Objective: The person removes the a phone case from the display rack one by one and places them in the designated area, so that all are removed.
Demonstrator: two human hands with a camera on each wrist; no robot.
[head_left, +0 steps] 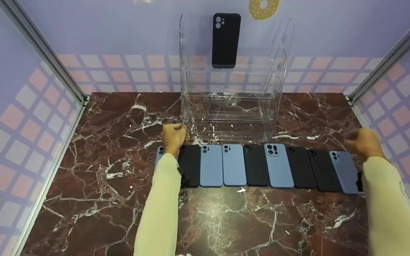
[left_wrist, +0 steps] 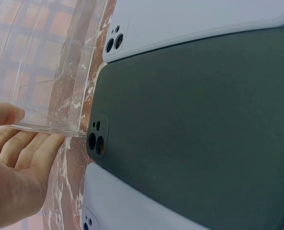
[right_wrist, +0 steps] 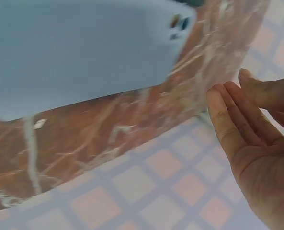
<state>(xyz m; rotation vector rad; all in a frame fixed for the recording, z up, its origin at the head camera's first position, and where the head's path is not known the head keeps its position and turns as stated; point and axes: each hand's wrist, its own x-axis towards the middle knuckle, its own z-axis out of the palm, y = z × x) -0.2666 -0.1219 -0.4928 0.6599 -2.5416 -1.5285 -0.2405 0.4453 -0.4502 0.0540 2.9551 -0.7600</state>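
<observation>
My left hand point(head_left: 174, 138) holds the left side panel of a clear acrylic display stand point(head_left: 183, 78) near its front bottom corner. In the left wrist view, the thumb lies on one face of the panel point(left_wrist: 48, 128) and the fingers on the other. A black phone case point(head_left: 226, 41) stands upright on the stand's top tier. My right hand point(head_left: 367, 142) hovers just right of the row's end blue phone case point(head_left: 345, 172), holding nothing; its fingers are loosely bent in the right wrist view. Beside the left hand lies a black case point(left_wrist: 194, 129).
In front of the stand runs a row of blue and black phone cases, among them a blue case point(head_left: 211, 165) and one with a larger camera cutout point(head_left: 279, 167). The marbled table point(head_left: 94, 199) is bounded by patterned walls point(head_left: 112, 67) at the back and sides.
</observation>
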